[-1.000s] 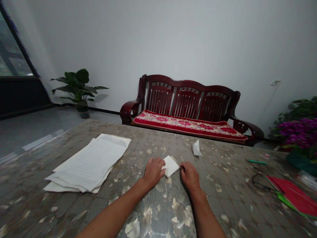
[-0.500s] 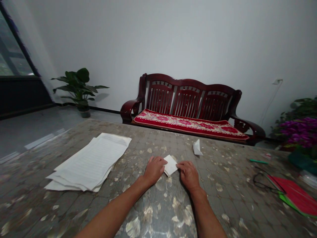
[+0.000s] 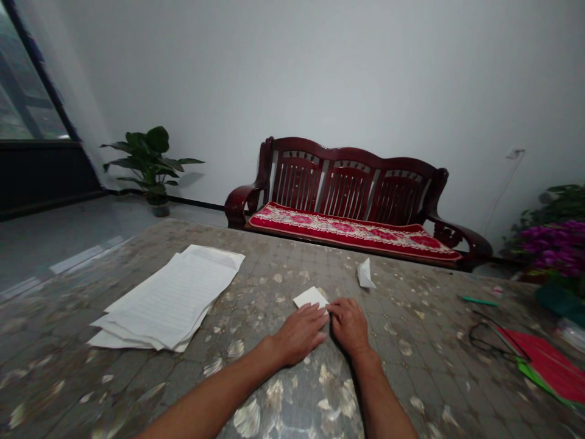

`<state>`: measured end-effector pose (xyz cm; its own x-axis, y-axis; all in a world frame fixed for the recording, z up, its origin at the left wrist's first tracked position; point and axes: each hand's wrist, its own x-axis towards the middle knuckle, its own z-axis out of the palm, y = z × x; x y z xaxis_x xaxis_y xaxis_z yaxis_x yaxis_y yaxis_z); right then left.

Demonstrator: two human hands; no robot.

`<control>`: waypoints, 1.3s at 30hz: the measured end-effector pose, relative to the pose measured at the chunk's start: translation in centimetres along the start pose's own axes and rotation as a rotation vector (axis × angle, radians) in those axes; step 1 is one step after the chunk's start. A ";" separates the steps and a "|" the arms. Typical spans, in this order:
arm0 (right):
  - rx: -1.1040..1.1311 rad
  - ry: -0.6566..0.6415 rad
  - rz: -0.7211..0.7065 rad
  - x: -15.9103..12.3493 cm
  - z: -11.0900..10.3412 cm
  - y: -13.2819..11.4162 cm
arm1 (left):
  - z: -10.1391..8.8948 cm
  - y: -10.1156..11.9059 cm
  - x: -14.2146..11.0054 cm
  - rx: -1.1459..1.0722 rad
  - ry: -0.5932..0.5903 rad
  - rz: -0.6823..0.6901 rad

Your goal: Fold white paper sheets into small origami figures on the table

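A small folded square of white paper (image 3: 311, 296) lies on the patterned tabletop in front of me, one corner pointing away. My left hand (image 3: 302, 334) lies flat across its near part, fingers stretched and hiding that edge. At the paper's right corner, my right hand (image 3: 350, 323) pinches with thumb and forefinger, the other fingers curled in. Farther back and to the right stands a folded white paper piece (image 3: 365, 274) with a pointed top.
To the left rests a loose stack of lined paper sheets (image 3: 176, 299). On the right lie a green pen (image 3: 479, 301), black-framed glasses (image 3: 491, 341) and red sheets (image 3: 546, 363) over green ones. Beyond the table (image 3: 256, 256) stands a dark wooden bench (image 3: 347, 183).
My left hand has slid from the paper's left side to over its near part, fingers flattening. My right hand has closed on the right corner. The view has shifted slightly.
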<state>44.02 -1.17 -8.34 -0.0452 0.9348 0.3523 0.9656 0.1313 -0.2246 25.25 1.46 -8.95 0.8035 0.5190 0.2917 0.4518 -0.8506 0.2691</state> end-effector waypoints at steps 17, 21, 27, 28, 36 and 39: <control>0.188 0.029 -0.175 -0.1 1.0 -0.4 | 0.3 -2.0 -1.4 0.093 -0.114 -0.047; 0.155 -0.036 -0.109 0.1 1.3 -1.0 | -0.9 -3.3 -1.0 0.078 -0.140 -0.045; 0.035 -0.044 -0.004 0.5 1.0 -2.8 | -0.4 -2.2 2.1 0.040 0.022 -0.419; 0.014 -0.046 0.024 0.6 0.9 -2.9 | 0.0 -1.9 2.6 0.044 0.063 -0.451; 0.196 -0.045 -0.007 0.9 1.6 -3.0 | 2.7 -2.8 3.1 0.166 0.053 -0.553; 0.298 -0.185 -0.108 1.3 2.0 -3.6 | 2.7 -3.2 2.7 0.186 -0.014 -0.529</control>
<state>39.98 0.18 -8.89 -0.2143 0.9507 0.2241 0.8370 0.2970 -0.4596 27.00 5.39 -11.48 0.4532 0.8791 0.1478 0.8545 -0.4756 0.2086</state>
